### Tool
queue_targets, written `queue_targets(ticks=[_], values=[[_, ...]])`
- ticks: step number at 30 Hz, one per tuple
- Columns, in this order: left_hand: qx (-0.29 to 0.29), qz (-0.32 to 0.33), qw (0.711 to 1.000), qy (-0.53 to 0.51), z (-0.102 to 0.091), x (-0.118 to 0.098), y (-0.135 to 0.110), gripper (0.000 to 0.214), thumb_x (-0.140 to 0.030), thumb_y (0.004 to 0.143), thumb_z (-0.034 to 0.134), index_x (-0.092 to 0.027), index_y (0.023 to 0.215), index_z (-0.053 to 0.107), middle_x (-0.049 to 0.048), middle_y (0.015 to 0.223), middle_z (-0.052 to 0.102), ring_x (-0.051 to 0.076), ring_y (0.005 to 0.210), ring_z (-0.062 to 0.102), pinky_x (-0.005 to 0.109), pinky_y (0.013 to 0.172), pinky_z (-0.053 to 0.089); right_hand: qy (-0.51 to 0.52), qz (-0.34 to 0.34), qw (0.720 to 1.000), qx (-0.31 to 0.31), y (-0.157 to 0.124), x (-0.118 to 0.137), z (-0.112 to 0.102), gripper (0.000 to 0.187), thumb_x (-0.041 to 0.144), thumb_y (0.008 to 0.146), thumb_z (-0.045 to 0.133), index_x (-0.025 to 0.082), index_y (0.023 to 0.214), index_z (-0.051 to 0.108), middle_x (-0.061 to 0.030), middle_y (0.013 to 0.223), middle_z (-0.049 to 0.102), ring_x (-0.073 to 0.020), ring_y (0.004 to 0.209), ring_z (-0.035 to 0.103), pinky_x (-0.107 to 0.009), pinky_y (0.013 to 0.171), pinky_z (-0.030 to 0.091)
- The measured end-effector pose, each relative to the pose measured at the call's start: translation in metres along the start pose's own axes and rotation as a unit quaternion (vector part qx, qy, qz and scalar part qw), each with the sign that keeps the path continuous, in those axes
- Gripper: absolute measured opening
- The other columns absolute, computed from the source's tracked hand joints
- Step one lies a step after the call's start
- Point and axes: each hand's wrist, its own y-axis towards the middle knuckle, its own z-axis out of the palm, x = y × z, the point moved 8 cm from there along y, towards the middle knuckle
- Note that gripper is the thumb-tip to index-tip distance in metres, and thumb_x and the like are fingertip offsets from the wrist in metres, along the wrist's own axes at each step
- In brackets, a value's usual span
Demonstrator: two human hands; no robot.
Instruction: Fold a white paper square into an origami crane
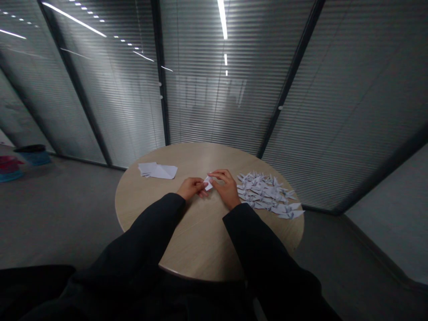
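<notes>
Left hand (192, 188) and right hand (227, 187) each pinch the folded paper (207, 183), its long axis seemingly pointing away-left.

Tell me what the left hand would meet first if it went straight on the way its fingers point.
The left hand points right at the folded paper it touches; just behind that, probably the right hand.

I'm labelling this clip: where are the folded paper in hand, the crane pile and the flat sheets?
folded paper (207, 183): head view, visible middle.
crane pile (267, 194): head view, heap's centre.
flat sheets (158, 170): head view, top sheet.
</notes>
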Motion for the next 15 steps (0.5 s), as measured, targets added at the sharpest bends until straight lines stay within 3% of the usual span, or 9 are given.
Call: queue_targets(ticks=[6, 10, 15], values=[[-0.001, 0.014, 1.0, 0.003, -0.001, 0.0, 0.001, 0.03, -0.037, 0.075, 0.067, -0.007, 0.075, 0.061, 0.0085, 0.058, 0.067, 0.013, 0.052, 0.062, 0.023, 0.051, 0.048, 0.014, 0.014, 1.0, 0.018, 0.0, -0.003, 0.004, 0.028, 0.021, 0.078, 0.057, 0.025, 0.105, 0.066, -0.0045, 0.096, 0.06, -0.0164, 0.09, 0.058, -0.032, 0.078, 0.05], [0.001, 0.008, 1.0, -0.003, 0.0, 0.001, 0.001, 0.031, -0.037, 0.073, 0.069, -0.007, 0.076, 0.061, 0.0079, 0.058, 0.067, 0.013, 0.051, 0.062, 0.023, 0.051, 0.048, 0.01, 0.04, 0.999, 0.014, -0.002, -0.011, 0.005, 0.036, 0.021, 0.077, 0.057, 0.024, 0.112, 0.061, -0.0034, 0.092, 0.063, -0.0159, 0.086, 0.059, -0.032, 0.082, 0.049], [-0.007, 0.014, 1.0, 0.001, -0.001, 0.0, 0.001, 0.034, -0.04, 0.071, 0.07, -0.008, 0.076, 0.061, 0.0076, 0.058, 0.066, 0.014, 0.053, 0.063, 0.023, 0.051, 0.048, -0.026, 0.001, 0.999, 0.025, -0.001, -0.007, 0.007, 0.017, 0.023, 0.078, 0.059, 0.022, 0.091, 0.068, -0.004, 0.086, 0.066, -0.0181, 0.087, 0.06, -0.034, 0.085, 0.047]])
